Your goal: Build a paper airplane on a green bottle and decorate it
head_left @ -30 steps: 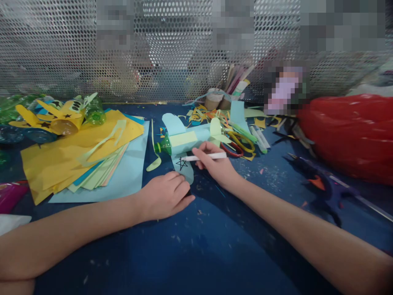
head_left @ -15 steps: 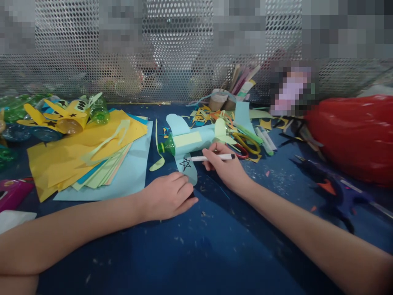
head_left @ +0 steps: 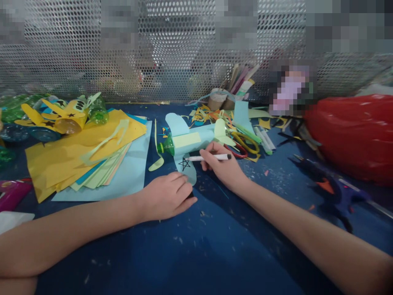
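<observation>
A plane made from a green plastic bottle [head_left: 167,145] wrapped in light blue paper lies on its side, with pale blue wings and light green tail pieces. On its near wing [head_left: 190,175] is a black outlined star [head_left: 184,164]. My right hand [head_left: 219,164] grips a white marker [head_left: 208,157] with a black end, its tip at the star's top point. My left hand [head_left: 167,194] rests at the near wing's lower edge with curled fingers. Something small and dark shows by its thumb, mostly hidden.
Yellow and coloured paper sheets [head_left: 82,151] lie left, near a yellow paper-covered bottle craft [head_left: 69,119]. Scissors [head_left: 245,143], paper scraps [head_left: 204,114] and markers [head_left: 264,139] are behind my right hand. A blue glue gun [head_left: 340,192] and a red bag [head_left: 353,137] are at the right.
The marker in my right hand has shifted slightly left, its tip now over the star's upper point. My left hand stays in place. The view has moved a little.
</observation>
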The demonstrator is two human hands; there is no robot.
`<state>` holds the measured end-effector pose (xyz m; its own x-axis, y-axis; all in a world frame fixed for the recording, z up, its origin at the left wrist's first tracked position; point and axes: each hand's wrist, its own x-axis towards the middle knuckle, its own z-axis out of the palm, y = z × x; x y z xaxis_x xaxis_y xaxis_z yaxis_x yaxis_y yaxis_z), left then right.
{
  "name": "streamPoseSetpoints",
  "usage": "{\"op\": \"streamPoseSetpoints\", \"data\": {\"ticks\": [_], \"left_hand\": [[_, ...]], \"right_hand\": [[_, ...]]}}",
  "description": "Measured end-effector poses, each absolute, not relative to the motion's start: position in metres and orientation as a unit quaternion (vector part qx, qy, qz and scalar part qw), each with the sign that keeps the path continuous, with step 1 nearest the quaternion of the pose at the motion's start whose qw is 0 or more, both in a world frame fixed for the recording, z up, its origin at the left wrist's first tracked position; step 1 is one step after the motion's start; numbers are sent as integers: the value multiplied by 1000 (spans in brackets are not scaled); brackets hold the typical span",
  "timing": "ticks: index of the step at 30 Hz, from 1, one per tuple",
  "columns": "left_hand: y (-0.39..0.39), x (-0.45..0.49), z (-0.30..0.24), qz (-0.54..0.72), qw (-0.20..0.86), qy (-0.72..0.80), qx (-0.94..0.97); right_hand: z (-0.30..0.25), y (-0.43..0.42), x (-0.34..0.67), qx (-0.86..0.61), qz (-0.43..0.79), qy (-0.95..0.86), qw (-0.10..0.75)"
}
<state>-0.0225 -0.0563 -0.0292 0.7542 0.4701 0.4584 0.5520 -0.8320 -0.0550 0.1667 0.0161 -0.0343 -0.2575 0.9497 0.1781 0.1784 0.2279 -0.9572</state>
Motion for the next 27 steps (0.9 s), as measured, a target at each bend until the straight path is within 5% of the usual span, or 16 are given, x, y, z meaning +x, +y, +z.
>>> {"op": "streamPoseSetpoints", "data": {"ticks": [27], "left_hand": [[-56, -23, -28, -223, 99, -274, -930]], "right_hand": [[-33, 16, 167, -427, 451, -653, 434]]}}
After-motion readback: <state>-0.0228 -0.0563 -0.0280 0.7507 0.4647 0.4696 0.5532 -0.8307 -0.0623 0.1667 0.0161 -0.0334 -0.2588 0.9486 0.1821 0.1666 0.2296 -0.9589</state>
